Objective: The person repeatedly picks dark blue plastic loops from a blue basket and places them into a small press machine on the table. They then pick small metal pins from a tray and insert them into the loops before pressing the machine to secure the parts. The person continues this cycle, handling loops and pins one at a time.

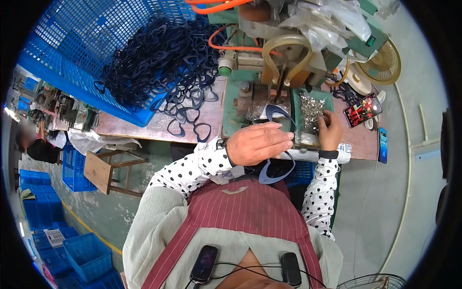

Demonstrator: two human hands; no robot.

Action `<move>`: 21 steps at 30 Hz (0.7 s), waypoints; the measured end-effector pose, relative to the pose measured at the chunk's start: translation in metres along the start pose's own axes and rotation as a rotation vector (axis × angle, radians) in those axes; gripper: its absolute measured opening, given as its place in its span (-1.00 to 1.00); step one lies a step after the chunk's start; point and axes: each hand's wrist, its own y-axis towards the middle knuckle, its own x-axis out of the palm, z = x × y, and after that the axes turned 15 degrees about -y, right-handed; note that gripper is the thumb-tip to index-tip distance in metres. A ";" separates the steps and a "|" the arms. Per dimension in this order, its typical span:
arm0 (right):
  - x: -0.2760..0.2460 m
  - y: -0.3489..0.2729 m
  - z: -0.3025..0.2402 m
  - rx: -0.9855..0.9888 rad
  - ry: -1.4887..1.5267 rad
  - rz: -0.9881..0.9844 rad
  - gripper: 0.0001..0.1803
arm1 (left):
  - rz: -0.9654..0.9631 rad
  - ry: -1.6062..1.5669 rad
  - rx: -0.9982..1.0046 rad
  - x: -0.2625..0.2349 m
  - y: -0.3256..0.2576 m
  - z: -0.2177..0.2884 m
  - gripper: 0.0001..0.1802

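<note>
My left hand is closed around a dark blue looped piece in front of the green machine. One rounded loop of it shows beyond my fingers and another hangs below them; my hand hides the middle, so I cannot tell if it is one piece or two. My right hand reaches to the right edge of a green tray full of small shiny metal parts. Its thumb and fingertips are pinched together at the pile, and whatever is between them is hidden.
A blue basket at the far left spills dark blue loops onto the table. To the right lie a lit phone, a fan and a blue packet. A wooden stool and blue crates stand left.
</note>
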 end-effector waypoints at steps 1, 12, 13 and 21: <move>-0.003 -0.003 -0.006 -0.098 -0.111 0.041 -0.67 | 0.006 -0.009 0.000 0.001 0.000 -0.001 -0.56; 0.018 -0.004 -0.003 -0.108 -0.104 0.050 -0.80 | 0.090 0.080 -0.082 0.010 -0.010 0.012 -0.60; 0.021 -0.006 -0.003 -0.209 -0.220 0.177 -0.74 | 0.105 0.142 -0.107 0.009 -0.013 0.017 -0.61; 0.014 -0.008 -0.007 -0.155 -0.128 0.147 -0.85 | 0.199 0.580 -0.659 -0.044 -0.126 0.013 -0.58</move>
